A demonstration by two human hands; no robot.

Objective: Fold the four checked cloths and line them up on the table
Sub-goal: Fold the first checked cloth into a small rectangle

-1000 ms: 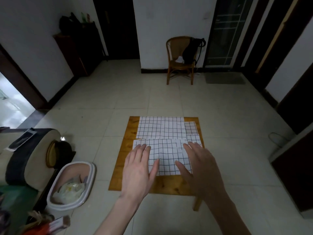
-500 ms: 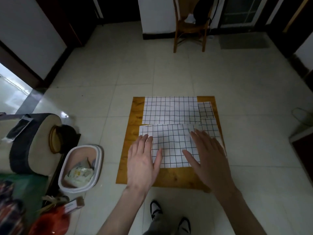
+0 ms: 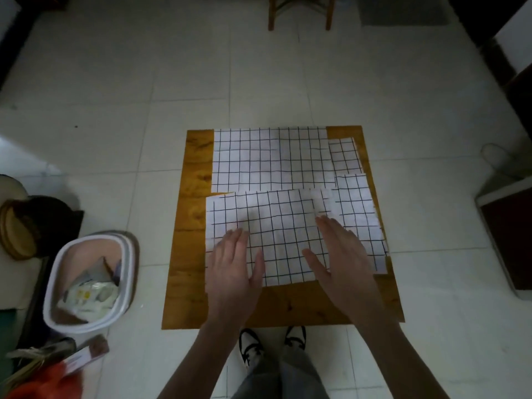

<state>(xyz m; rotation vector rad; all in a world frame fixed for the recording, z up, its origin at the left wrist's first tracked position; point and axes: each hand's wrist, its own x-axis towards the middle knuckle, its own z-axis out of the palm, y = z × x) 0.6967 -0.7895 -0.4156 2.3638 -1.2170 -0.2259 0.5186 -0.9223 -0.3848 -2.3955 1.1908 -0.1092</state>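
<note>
Head view, looking down over a low wooden table [image 3: 190,214] on a tiled floor. Four checked cloths laid out on it: a large one at the far side [image 3: 270,159], a small one at the far right corner [image 3: 344,154], another along the right edge [image 3: 358,214], and the near cloth [image 3: 276,231] spread across the front half, overlapping the right-edge one. Both hands flat on the near cloth: left hand [image 3: 233,272] over its near left corner, fingers straight and close together, thumb angled out; right hand [image 3: 342,260] over its near right part, fingers likewise straight and together, thumb spread. No pinching anywhere, only palms pressing down.

Likely step: smoothing the near cloth ahead of a fold, none of the four looking folded down to a final size yet. Worth doing well by sweeping outward from the middle toward the edges, flattening the faint ripples visible in the grid lines. Good to use those printed lines as a guide: matching line to line for a square fold. Care needed near the right side, where the overlap could drag the neighbouring cloth along. Best to pinch both near corners together and carry them evenly to the far edge.

Beside the table on the left, a white bin [image 3: 86,283] with rubbish; beyond the table, chair legs [image 3: 300,12].
</note>
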